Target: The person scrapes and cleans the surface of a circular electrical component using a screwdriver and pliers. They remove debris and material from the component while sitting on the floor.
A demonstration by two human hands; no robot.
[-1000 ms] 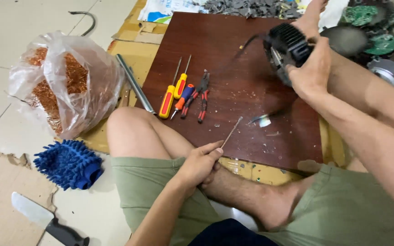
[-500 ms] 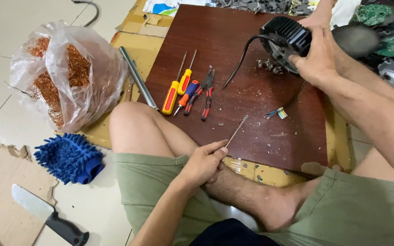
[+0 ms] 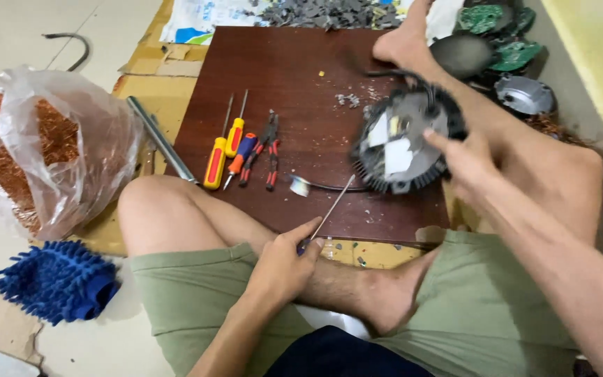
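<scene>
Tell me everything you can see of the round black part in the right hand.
The round black part is a finned disc, seemingly metal or plastic, tilted up on edge over the dark wooden board. Its open face shows grey and white pieces inside. A black cable runs from its top and another trails along the board. The right hand grips its right rim; a foot lies just behind it.

A dark red-brown wooden board (image 3: 301, 77) lay on the floor at the frame's centre. Screwdrivers (image 3: 219, 150) and red-handled pliers (image 3: 271, 150) rested on its left part, grey crumbs (image 3: 349, 100) at upper centre, and a round black finned housing (image 3: 405, 143) at its right.
</scene>
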